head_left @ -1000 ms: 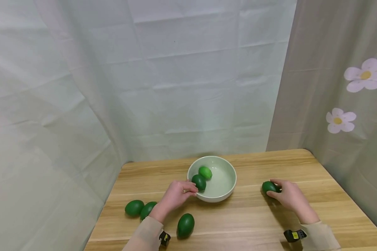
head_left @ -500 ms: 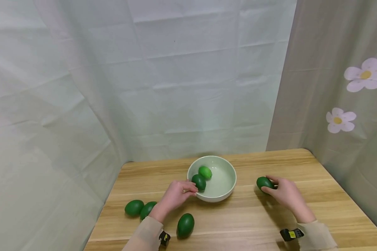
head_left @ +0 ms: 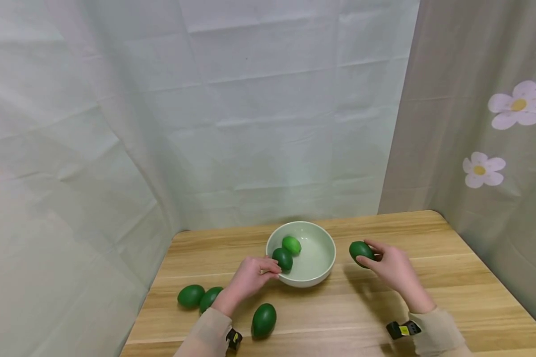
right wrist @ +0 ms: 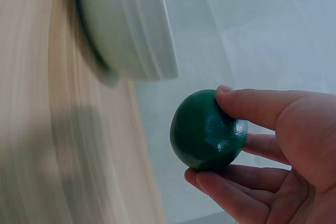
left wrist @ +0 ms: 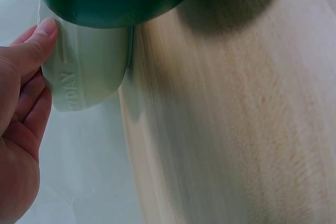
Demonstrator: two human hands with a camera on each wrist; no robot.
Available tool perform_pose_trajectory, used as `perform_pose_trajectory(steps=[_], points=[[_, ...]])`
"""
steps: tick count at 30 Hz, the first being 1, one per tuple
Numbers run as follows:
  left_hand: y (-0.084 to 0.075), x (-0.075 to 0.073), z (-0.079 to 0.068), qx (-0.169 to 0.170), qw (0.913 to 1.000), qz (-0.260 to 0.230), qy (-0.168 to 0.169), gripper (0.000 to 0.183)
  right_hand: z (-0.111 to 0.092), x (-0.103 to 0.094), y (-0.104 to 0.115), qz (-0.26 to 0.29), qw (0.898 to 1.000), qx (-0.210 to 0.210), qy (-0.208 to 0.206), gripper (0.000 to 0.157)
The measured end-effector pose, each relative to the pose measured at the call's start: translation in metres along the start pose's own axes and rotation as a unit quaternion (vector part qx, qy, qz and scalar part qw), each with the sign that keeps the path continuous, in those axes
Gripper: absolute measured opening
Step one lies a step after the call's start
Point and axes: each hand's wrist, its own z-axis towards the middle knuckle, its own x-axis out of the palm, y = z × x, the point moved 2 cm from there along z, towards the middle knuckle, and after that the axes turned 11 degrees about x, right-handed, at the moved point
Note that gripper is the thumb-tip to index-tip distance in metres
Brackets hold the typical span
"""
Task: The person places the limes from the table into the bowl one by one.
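Note:
My left hand (head_left: 252,276) pinches the near left rim of a pale green bowl (head_left: 323,260); the left wrist view shows its thumb (left wrist: 42,38) on the bowl's outer wall. Inside the bowl lie a bright green lime (head_left: 292,245) and a dark green avocado (head_left: 282,259), side by side. To the right of the bowl, my right hand (head_left: 394,267) holds another glossy dark green avocado (right wrist: 202,132) between thumb and fingers. That avocado is raised over the table, its shadow falling below it.
On the wooden table (head_left: 330,317), one avocado (head_left: 264,321) lies right of my left wrist. Two more, an outer avocado (head_left: 190,296) and one partly behind my forearm (head_left: 210,297), lie to the left. A pale curtain (head_left: 268,124) hangs behind.
My right hand has lifted its avocado off the table and carried it left, closer to the bowl. The left hand and the bowl have stayed in place.

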Motion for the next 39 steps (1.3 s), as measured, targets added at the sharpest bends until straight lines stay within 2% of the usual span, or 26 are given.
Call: perform_pose_trajectory(steps=[13,22,39], points=[[-0.001,-0.001,0.000,-0.017,0.9998,-0.006,0.009,0.013,0.002,0.012,0.028,0.036,0.999,-0.010,-0.013,0.062],[-0.002,-0.001,0.000,-0.006,0.9999,0.001,0.010,0.013,0.005,0.025,0.045,0.065,0.997,-0.029,-0.014,0.059],[0.001,-0.001,0.001,-0.027,0.9996,-0.005,0.010,0.014,0.008,0.042,0.059,0.085,0.996,-0.039,0.003,0.056]])
